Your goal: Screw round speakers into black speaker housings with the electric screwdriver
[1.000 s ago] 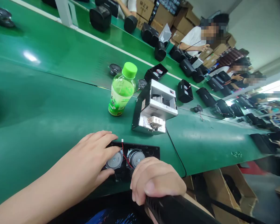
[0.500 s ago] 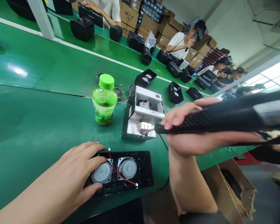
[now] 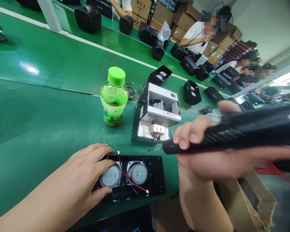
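My right hand (image 3: pixel 203 145) is wrapped round a black electric screwdriver (image 3: pixel 222 132), its thin bit pointing left. A small dark bit of something, likely a screw, shows at the tip, too small to be sure. Under the tip lies a black speaker housing (image 3: pixel 157 177), open side up, with two round speaker drivers (image 3: pixel 138 174) and red wires (image 3: pixel 135 186) ending in white plugs. My left hand (image 3: pixel 91 174) grips the left end of the housing, its thumb and fingers around the left driver. Behind the bit stands a silver screw feeder (image 3: pixel 163 108).
A green-capped drink bottle (image 3: pixel 114 96) stands left of the feeder. Further back are open speaker housings (image 3: pixel 192 92) and loose drivers. A cardboard box (image 3: pixel 253 203) sits at lower right. Across the bench, people work among black speakers (image 3: pixel 88 19).
The screwdriver bit has come away from the screw feeder's front and moved down towards the speaker housing. My left hand keeps its hold on the housing. The view has shifted slightly.
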The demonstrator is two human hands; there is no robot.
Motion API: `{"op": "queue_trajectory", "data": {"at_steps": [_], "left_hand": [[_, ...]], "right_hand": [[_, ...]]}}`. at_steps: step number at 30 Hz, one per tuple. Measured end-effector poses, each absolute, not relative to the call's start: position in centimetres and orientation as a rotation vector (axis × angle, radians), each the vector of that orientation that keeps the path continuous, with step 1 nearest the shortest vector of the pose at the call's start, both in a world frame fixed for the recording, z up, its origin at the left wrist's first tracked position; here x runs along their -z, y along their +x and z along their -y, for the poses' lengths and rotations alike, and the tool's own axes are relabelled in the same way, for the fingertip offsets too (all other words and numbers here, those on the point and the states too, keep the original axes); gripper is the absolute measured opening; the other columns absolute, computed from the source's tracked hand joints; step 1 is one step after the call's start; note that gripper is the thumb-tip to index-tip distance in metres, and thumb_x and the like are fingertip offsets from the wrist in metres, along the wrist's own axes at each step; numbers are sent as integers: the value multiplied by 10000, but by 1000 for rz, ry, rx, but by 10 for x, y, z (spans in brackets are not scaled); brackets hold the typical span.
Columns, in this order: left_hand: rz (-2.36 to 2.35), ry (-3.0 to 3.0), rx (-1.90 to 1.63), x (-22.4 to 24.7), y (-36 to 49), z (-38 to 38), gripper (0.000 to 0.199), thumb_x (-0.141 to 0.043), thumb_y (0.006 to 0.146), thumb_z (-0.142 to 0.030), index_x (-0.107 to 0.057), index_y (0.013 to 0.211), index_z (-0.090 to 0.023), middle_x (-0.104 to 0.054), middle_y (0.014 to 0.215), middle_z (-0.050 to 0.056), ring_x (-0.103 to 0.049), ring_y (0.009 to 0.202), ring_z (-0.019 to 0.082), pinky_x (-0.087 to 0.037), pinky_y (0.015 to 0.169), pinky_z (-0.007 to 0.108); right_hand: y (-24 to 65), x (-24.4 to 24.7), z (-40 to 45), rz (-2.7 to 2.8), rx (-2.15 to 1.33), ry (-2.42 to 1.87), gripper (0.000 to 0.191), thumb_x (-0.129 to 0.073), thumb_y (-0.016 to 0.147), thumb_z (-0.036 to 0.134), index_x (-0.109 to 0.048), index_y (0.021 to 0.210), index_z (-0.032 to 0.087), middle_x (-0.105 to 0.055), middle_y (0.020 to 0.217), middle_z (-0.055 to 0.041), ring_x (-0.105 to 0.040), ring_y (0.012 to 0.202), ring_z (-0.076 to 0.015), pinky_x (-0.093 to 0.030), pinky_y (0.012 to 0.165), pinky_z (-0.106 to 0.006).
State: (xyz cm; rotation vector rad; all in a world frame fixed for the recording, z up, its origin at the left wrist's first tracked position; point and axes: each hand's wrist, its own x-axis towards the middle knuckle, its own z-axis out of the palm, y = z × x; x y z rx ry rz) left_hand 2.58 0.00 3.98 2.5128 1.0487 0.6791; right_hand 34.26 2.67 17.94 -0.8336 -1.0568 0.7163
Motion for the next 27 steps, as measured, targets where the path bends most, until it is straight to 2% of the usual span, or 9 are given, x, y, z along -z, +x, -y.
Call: {"op": "queue_trajectory", "data": {"at_steps": [3, 6, 9, 14, 22, 27], "left_hand": [[-1044, 2492, -664, -41, 26, 0, 474, -898, 897, -213, -891, 1343, -373, -882, 1590, 75, -876, 1428, 442, -779, 1158, 674], [-1039, 2482, -673, -44, 29, -1, 446, -880, 901, -203, -893, 1318, -362, -888, 1567, 78, -875, 1415, 419, -786, 1127, 624], [-1029, 2468, -685, -50, 31, -2, 429, -897, 873, -187, -888, 1269, -351, -896, 1528, 81, -874, 1398, 418, -793, 1093, 602], [-962, 2415, -657, -61, 33, -6, 384, -916, 891, -169, -893, 1228, -352, -904, 1471, 62, -885, 1326, 385, -797, 1021, 546], [-950, 2426, -640, -68, 33, -9, 335, -906, 890, -180, -911, 1189, -331, -930, 1378, 80, -907, 1296, 393, -823, 965, 546], [-971, 2401, -635, -67, 36, -6, 370, -956, 872, -175, -916, 1205, -329, -925, 1418, 84, -896, 1320, 397, -825, 988, 559]], "right_hand": [[339, -193, -2, 1086, -864, -807, 537, -858, 1151, 854, -1006, 1250, 348, -788, 738, 15, -746, 585, -198, -675, 585, -373], [332, -195, 4, 1098, -1059, -758, 503, -885, 1150, 825, -971, 1274, 346, -831, 787, 16, -778, 636, -212, -704, 638, -394], [322, -180, -4, 1140, -1292, -727, 532, -964, 1069, 852, -890, 1261, 361, -857, 803, 27, -792, 667, -238, -728, 679, -427], [307, -148, -15, 1129, -1328, -666, 657, -907, 1046, 950, -817, 1255, 334, -828, 787, 37, -762, 637, -213, -707, 662, -385], [299, -140, -19, 1181, -1301, -689, 629, -847, 1091, 950, -812, 1252, 343, -813, 774, 48, -761, 616, -211, -669, 615, -370], [295, -140, -17, 1207, -1257, -725, 637, -785, 1117, 970, -815, 1255, 349, -782, 744, 63, -738, 595, -206, -635, 610, -377]]}}
